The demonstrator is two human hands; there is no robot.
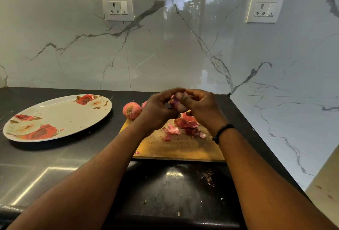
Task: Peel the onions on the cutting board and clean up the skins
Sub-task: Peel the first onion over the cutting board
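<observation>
Both hands hold one small purple onion [178,101] above the far end of the wooden cutting board [179,147]. My left hand [157,110] cups it from the left. My right hand [201,108] grips it from the right, thumb on the skin. An unpeeled onion [131,110] sits at the board's far left corner. Another onion [144,104] peeks out behind my left hand, mostly hidden. Loose pink onion skins [183,127] lie in a heap on the board under my hands.
A white plate with red roses [56,117] rests on the black counter [55,156] to the left. The marble wall [165,55] stands close behind, and a side wall closes in on the right. Small crumbs lie on the counter in front of the board.
</observation>
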